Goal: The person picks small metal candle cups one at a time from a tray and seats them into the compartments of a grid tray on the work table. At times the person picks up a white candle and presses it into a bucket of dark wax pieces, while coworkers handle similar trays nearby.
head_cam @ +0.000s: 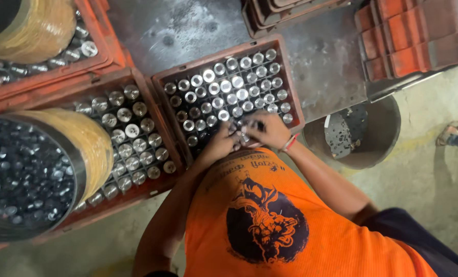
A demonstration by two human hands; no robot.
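A red plastic crate (159, 84) with a grid of cells stands in front of me, most cells holding a shiny metal cylinder (238, 82). Both my hands meet over the crate's near right corner. My left hand (220, 143) has its fingers curled around small metal cylinders at the crate's near rows. My right hand (270, 131), with a red band on its wrist, is closed over more of these cylinders just beside it. The fingertips touch. Below them is my orange shirt with a dark print.
A second red crate (154, 105) of metal cylinders sits to the left. A round tape-wrapped bin (93, 141) full of small metal parts rests on it. A dark metal pan (388, 128) stands on the right, stacked empty crates (414, 41) beyond. A sandalled foot (455, 136) is far right.
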